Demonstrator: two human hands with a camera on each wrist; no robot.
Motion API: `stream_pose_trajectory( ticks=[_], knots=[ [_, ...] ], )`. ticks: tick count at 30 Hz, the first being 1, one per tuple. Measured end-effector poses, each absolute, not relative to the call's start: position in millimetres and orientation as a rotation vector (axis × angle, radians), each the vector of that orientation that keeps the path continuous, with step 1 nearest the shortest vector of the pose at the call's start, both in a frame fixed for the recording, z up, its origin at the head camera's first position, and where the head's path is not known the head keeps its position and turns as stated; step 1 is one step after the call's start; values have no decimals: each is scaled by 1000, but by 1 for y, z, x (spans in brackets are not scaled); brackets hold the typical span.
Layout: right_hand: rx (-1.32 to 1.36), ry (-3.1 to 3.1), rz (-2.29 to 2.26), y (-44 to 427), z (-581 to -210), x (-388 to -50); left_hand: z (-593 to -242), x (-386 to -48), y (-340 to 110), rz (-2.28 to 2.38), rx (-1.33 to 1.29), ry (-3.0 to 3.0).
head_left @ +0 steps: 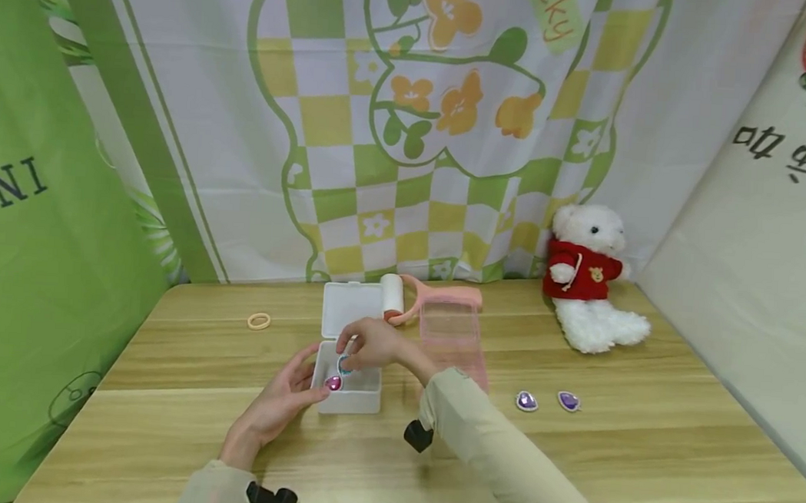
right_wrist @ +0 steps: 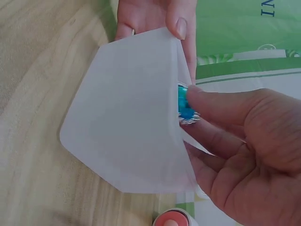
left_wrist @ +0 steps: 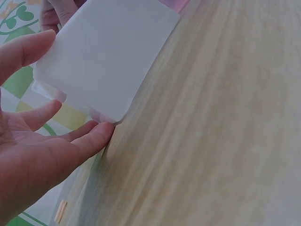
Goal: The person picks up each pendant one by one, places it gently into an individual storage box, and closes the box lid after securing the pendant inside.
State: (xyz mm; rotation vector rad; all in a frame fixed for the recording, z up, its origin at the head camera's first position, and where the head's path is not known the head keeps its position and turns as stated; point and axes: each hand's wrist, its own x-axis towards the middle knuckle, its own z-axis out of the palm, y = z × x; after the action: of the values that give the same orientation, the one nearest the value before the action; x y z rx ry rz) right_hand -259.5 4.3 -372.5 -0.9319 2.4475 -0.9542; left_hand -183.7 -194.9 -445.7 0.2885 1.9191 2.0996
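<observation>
Right hand [head_left: 373, 342] pinches the blue gem [right_wrist: 184, 102] at the white box [head_left: 350, 404], one o'clock from the pink gem [head_left: 333, 383]; left hand [head_left: 281, 399] grips the box. Best hold it still; bottom contact's hard to judge.

On the table [head_left: 348, 463], from the box [head_left: 350, 402] with a gem [head_left: 333, 383] inside, the lid [head_left: 347, 310] lies at 12 o'clock, roller [head_left: 392, 293] at 1, cover [head_left: 449, 320] at 2 with the bear [head_left: 585, 272] beyond, two loose gems [head_left: 526, 401] at 3, ring [head_left: 258, 321] at 10, curtain [head_left: 406, 205] behind.
</observation>
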Motion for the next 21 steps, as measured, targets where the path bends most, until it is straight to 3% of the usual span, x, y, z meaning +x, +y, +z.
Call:
stream_pose_trajectory(
  ticks=[21],
  knots=[
    [-849,2636,-252,-23,-375,-245,-445,-184,-195,2091,248,1932]
  ],
)
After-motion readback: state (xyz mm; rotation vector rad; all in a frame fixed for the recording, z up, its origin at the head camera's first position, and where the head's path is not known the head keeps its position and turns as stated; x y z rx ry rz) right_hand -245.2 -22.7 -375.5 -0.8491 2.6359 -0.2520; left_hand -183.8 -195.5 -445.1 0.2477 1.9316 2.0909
